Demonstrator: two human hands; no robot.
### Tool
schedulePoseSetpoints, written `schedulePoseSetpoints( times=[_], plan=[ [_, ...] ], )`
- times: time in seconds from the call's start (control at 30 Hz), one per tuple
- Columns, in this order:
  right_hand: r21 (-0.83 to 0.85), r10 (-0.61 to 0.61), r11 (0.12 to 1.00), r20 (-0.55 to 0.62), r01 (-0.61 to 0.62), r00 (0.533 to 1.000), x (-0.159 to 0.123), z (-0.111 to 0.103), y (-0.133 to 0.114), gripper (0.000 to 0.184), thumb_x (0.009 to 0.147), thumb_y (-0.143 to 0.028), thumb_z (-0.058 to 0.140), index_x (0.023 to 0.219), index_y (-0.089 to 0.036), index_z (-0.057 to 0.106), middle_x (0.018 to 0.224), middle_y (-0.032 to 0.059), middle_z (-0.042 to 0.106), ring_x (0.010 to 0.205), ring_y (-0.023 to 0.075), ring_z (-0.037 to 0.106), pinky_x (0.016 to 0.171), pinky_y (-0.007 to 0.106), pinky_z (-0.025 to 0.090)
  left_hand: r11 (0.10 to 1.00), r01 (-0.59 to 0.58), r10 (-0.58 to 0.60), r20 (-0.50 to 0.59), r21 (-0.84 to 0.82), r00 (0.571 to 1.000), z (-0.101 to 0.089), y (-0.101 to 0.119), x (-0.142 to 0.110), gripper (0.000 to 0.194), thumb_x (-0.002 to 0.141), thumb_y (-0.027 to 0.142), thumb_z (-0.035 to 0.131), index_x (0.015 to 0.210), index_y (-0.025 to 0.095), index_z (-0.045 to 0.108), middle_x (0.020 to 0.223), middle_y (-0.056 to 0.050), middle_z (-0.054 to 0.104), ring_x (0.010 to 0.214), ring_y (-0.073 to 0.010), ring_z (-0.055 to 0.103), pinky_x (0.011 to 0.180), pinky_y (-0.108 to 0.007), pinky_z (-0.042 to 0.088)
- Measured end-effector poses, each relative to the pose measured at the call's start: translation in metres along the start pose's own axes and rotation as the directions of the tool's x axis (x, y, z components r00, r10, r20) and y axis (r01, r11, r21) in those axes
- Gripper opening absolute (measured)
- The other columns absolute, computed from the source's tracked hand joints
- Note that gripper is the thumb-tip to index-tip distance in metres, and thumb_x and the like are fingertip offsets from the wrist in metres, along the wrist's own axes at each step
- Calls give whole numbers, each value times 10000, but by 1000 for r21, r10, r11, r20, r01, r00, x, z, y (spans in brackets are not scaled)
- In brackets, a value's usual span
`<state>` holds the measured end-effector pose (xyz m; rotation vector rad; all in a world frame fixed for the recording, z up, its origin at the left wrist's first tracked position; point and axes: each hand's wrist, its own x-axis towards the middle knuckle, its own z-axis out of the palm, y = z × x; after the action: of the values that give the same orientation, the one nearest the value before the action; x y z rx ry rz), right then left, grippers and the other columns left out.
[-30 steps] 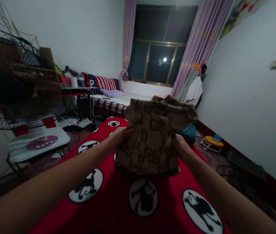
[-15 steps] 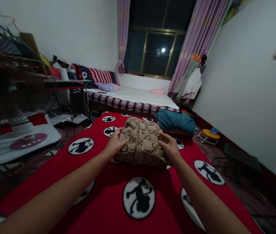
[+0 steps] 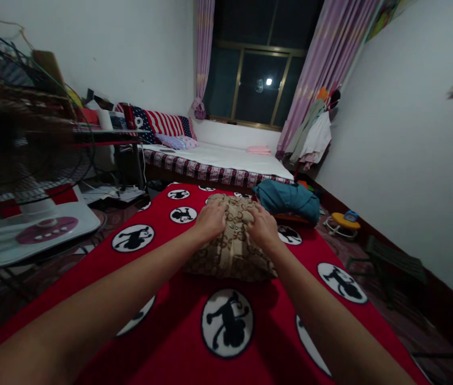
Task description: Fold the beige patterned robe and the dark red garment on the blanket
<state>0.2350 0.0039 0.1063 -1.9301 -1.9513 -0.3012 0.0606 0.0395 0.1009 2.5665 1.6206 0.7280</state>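
Note:
A folded beige garment (image 3: 228, 256) with a brown ring-like print lies in a thick bundle on the red blanket (image 3: 170, 331). It has a front strip with small round snaps. My left hand (image 3: 211, 219) rests on its upper left part, fingers bent into the cloth. On the upper right part, my right hand (image 3: 262, 225) grips the fabric in the same way. The fingertips of both hands partly sink into or hide behind the folds. The blanket shows white circles with dark monkey figures.
A teal folded cloth bundle (image 3: 286, 200) lies just beyond on the right. To the left stands a fan (image 3: 30, 155) on a white base. A bed (image 3: 226, 160) runs under the window. Stools (image 3: 342, 224) stand on the floor at right.
Both hands have moved inward and up from the garment's sides onto its top, closer together. The snaps on its front strip now show, and the bundle's near edge sits slightly lower.

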Motion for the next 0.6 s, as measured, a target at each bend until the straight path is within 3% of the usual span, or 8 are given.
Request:
schedulePoseSetpoints(
  times=[0.07, 0.13, 0.23, 0.3, 0.47, 0.6],
  plan=[
    [26, -1, 1000, -16, 1, 1000, 18, 13, -9, 501, 863, -216, 448, 1362, -211, 498, 1494, 96, 383, 1348, 254, 364, 1074, 466, 330, 999, 28, -26, 47, -28, 999, 19, 7, 22, 521, 935, 256, 360, 1434, 105, 362, 1506, -145, 355, 1387, -220, 335, 1122, -334, 297],
    [22, 6, 1000, 29, -7, 1000, 33, 38, -10, 498, 919, -303, 396, 1412, -246, 428, 1545, 64, 299, 1419, 258, 233, 1113, 543, 225, 997, 69, -67, 91, -25, 994, 45, 4, 39, 556, 962, 317, 304, 1464, 79, 298, 1533, -167, 292, 1422, -248, 264, 1147, -412, 246],
    [27, 61, 997, 202, -68, 977, 48, 80, 2, 541, 964, -470, 272, 1479, -305, 295, 1579, 21, 205, 1451, 260, 135, 1113, 616, 122, 998, 66, -64, 151, -7, 986, 80, -16, 54, 596, 964, 430, 284, 1491, 152, 260, 1580, -112, 155, 1458, -267, 138, 1160, -526, 139],
    [33, 112, 991, 289, -126, 951, 53, 101, 13, 593, 959, -542, 206, 1501, -305, 228, 1587, 16, 171, 1456, 253, 112, 1119, 616, 85, 999, 55, -54, 163, 1, 985, 96, -29, 59, 618, 953, 505, 286, 1499, 216, 250, 1592, -71, 102, 1467, -256, 82, 1164, -529, 106],
    [25, 190, 979, 255, -203, 948, 58, 116, 22, 719, 899, -684, 155, 1507, -306, 214, 1599, 11, 108, 1464, 261, 21, 1129, 593, 4, 997, 79, -78, 58, -15, 995, 108, -43, 64, 654, 935, 600, 269, 1497, 265, 265, 1594, -60, 119, 1467, -272, 57, 1173, -470, 128],
    [16, 258, 961, 297, -275, 919, 52, 110, 23, 743, 884, -704, 119, 1515, -315, 165, 1603, -11, 40, 1465, 246, -20, 1123, 609, 28, 991, 133, -131, 81, -26, 988, 106, -48, 57, 702, 926, 638, 220, 1512, 251, 212, 1599, -87, 57, 1467, -269, 31, 1174, -457, 114]
  ],
)
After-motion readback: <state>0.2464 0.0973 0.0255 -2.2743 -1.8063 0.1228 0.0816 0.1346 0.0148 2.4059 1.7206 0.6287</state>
